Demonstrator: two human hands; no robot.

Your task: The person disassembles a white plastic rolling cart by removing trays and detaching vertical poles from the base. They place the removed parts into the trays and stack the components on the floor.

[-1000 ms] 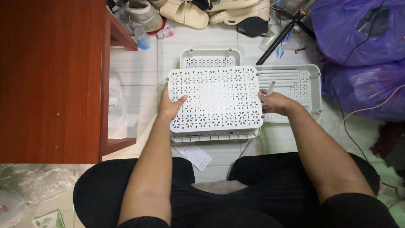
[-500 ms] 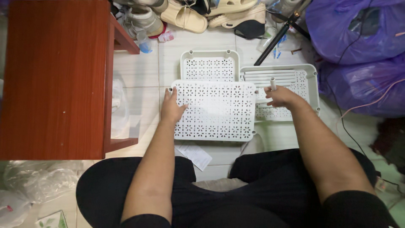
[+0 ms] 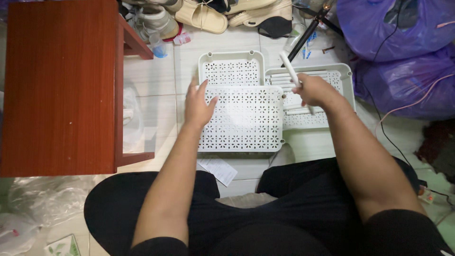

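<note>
Left hand [image 3: 198, 105], fingers loosely spread, lies flat on the upper left corner of the near perforated tray [image 3: 244, 121]; it grips nothing. Right hand [image 3: 313, 91], curled closed, pinches a white tube [image 3: 290, 69] past the tray's right edge, over a second tray [image 3: 327, 102] that holds more tubes. The tube's long axis slants up and to the left, its free end pointing away from the body towards a third tray [image 3: 231, 68] lying just beyond the near tray. The near tray lies flat on the tiled floor [image 3: 151, 76], long side across the body, between both hands; the left hand alone touches it.
</note>
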